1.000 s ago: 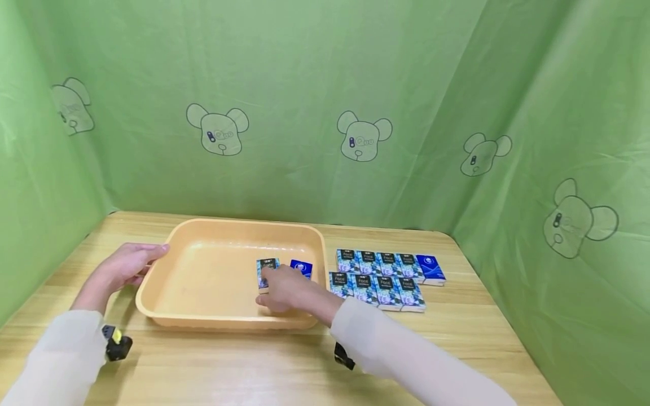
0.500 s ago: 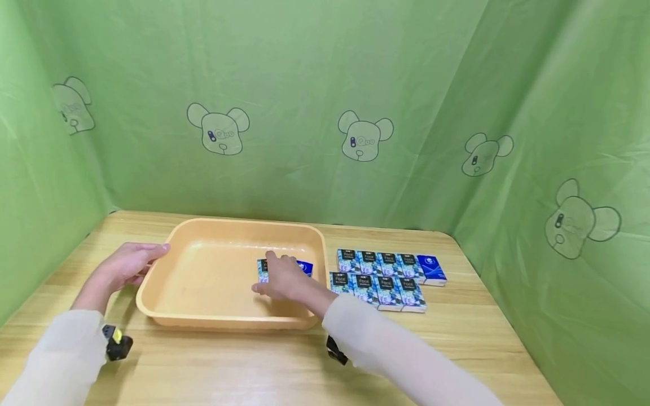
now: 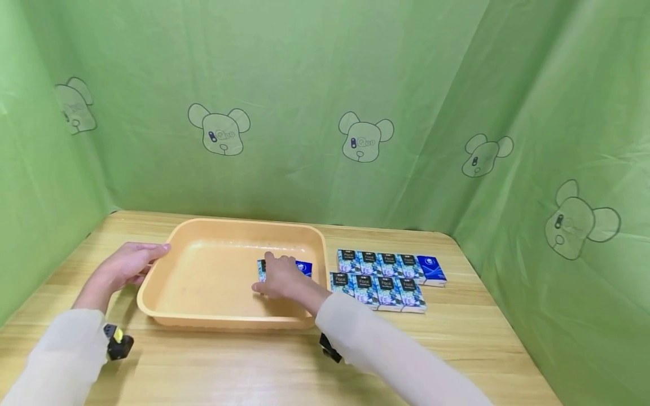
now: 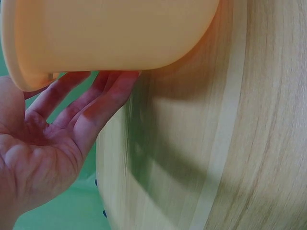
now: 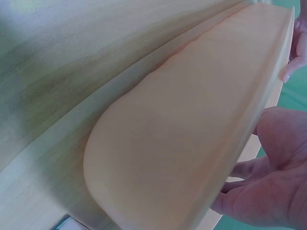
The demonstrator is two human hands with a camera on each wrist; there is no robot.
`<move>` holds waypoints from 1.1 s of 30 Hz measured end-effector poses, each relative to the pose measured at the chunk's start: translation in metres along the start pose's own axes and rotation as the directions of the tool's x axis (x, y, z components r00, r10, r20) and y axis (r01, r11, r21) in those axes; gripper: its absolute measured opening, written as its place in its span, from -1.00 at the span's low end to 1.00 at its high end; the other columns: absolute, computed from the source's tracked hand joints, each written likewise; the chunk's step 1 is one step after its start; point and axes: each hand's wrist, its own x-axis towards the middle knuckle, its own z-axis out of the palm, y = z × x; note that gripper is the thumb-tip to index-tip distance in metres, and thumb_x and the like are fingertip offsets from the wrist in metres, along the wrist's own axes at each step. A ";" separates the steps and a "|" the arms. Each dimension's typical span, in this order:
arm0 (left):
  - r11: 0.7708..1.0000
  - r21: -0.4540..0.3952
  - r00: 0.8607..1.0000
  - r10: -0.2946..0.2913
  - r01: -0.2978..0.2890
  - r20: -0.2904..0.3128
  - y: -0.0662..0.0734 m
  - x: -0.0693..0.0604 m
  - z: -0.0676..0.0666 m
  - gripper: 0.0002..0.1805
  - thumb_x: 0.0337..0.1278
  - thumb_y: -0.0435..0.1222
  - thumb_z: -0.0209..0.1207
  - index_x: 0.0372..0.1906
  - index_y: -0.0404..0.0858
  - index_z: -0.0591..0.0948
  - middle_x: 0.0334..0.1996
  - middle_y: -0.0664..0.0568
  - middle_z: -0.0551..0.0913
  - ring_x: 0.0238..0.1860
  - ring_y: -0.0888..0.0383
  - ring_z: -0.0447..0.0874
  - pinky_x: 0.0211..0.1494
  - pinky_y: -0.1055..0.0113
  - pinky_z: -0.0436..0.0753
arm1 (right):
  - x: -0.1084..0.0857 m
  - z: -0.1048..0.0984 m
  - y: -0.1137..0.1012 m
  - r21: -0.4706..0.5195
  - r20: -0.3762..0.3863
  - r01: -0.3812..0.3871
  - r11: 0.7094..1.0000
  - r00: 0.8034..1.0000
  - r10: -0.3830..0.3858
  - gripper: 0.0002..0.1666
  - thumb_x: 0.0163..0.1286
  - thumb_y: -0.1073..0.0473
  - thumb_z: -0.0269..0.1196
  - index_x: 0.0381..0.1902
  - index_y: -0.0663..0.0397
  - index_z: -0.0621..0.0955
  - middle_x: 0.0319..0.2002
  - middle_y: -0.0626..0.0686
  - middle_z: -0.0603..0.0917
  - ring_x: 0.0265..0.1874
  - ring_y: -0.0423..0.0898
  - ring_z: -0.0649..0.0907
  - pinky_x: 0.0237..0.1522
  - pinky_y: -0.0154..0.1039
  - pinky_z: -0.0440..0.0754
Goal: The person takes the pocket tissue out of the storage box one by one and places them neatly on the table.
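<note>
A shallow peach-orange plastic tray [image 3: 203,282] lies on the table. My left hand [image 3: 129,264] holds its left rim, thumb on the edge; in the left wrist view the fingers of that hand [image 4: 53,139] touch the outer wall from below. My right hand [image 3: 281,279] reaches over the tray's near right wall, resting over tissue packs, its thumb out to the left. One floral tissue pack [image 3: 261,273] and a dark blue tissue pack [image 3: 306,268] show partly beneath it. In the right wrist view, the wall hides the fingertips of the right hand [image 5: 268,177].
Right of the tray, two rows of floral tissue packs [image 3: 388,291] lie on the wooden table [image 3: 213,366], with a blue tissue pack [image 3: 431,269] ending the back row. A green curtain [image 3: 294,186] with bear-head outlines surrounds the back and sides.
My right hand has shifted slightly left and further into the tray, covering more of the floral and blue packs. It barely moves over the last half second. The left hand stays on the rim.
</note>
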 end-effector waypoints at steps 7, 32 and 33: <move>1.000 -0.007 1.000 -0.008 0.008 -0.002 0.000 0.001 0.000 -0.16 0.58 0.06 -0.10 0.52 -0.56 0.08 0.03 -0.20 0.71 -0.21 0.19 0.75 -0.09 0.17 0.81 | 0.002 0.003 0.001 0.021 0.036 -0.008 1.000 0.999 0.008 0.02 0.36 -0.09 0.38 0.58 0.14 0.17 0.42 0.26 0.44 0.38 0.17 0.48 0.42 0.03 0.49; 1.000 -0.010 1.000 -0.001 0.001 0.004 0.002 0.000 0.000 -0.16 0.58 0.05 -0.10 0.52 -0.57 0.06 0.04 -0.24 0.70 -0.20 0.18 0.75 -0.08 0.15 0.81 | 0.000 -0.005 -0.005 -0.044 0.068 -0.009 0.999 0.998 0.012 -0.04 0.23 -0.02 0.46 0.46 0.16 0.29 0.08 0.24 0.66 -0.25 -0.04 0.58 -0.19 -0.19 0.62; 1.000 -0.012 1.000 0.000 0.000 0.002 0.002 0.000 0.000 -0.16 0.58 0.05 -0.10 0.52 -0.57 0.06 0.03 -0.23 0.70 -0.20 0.18 0.76 -0.09 0.15 0.81 | 0.000 -0.005 -0.005 -0.048 0.067 -0.009 0.999 0.998 0.012 -0.05 0.24 -0.03 0.46 0.45 0.16 0.29 0.08 0.24 0.66 -0.23 -0.03 0.58 -0.17 -0.19 0.63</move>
